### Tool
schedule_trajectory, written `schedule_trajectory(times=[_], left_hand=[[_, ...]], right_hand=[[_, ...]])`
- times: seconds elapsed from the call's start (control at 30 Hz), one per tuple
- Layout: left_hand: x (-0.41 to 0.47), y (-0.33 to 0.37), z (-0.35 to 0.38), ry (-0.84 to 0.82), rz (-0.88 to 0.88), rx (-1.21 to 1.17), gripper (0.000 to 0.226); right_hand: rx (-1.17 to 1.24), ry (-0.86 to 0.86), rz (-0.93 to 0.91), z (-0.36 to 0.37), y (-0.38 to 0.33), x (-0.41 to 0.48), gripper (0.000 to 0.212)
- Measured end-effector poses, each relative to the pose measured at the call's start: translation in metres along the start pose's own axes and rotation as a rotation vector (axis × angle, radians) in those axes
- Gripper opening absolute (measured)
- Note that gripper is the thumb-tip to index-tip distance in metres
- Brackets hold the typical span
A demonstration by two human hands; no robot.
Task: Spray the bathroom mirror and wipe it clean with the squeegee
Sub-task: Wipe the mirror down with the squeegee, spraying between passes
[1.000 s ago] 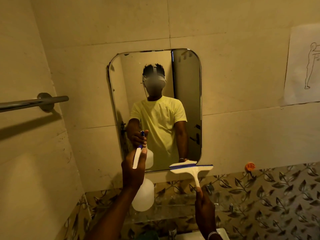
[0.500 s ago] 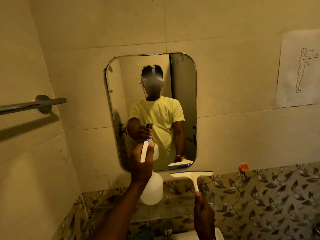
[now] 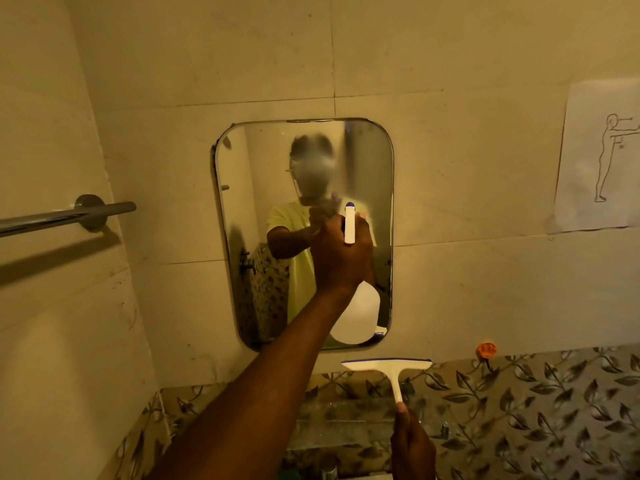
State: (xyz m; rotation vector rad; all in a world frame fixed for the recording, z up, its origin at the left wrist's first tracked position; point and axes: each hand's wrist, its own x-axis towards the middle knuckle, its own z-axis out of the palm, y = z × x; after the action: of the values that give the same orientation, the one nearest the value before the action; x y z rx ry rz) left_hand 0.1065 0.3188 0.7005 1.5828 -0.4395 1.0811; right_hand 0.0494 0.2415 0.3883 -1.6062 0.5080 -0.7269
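A rounded rectangular mirror hangs on the beige tiled wall, its glass hazy with mist over the upper middle. My left hand is raised in front of the mirror's right half, shut on a white spray bottle whose blue-tipped head points at the glass. Below the mirror, my right hand grips the handle of a white squeegee. Its blue-edged blade is level, just under the mirror's bottom edge and apart from the glass.
A chrome towel bar juts from the left wall. A paper sheet with a figure drawing is stuck on the wall at right. An orange hook sits above leaf-patterned tiles. A tap top shows at the bottom.
My left hand has lifted the spray bottle up and to the right, from the mirror's bottom to its middle. Mist now clouds the glass. The squeegee stays low under the mirror.
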Motion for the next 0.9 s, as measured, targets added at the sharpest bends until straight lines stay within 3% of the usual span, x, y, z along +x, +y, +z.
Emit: schedule_trajectory(times=[0.37, 0.5, 0.67, 0.9], left_hand=[[0.023, -0.040, -0.077, 0.181, -0.036, 0.052, 0.024], [0.033, -0.064, -0.103, 0.266, -0.167, 0.134, 0.031], [0.012, -0.083, -0.112, 0.250, -0.182, 0.086, 0.019], [-0.030, -0.133, -0.119, 0.216, -0.414, 0.154, 0.033]], right_hand=[[-0.009, 0.059, 0.047, -0.005, 0.004, -0.005, 0.037], [0.030, 0.061, 0.054, 0.000, 0.006, -0.009, 0.034], [0.073, 0.009, 0.093, 0.000, 0.002, -0.019, 0.036], [0.181, 0.050, 0.173, -0.007, -0.005, -0.024, 0.037]])
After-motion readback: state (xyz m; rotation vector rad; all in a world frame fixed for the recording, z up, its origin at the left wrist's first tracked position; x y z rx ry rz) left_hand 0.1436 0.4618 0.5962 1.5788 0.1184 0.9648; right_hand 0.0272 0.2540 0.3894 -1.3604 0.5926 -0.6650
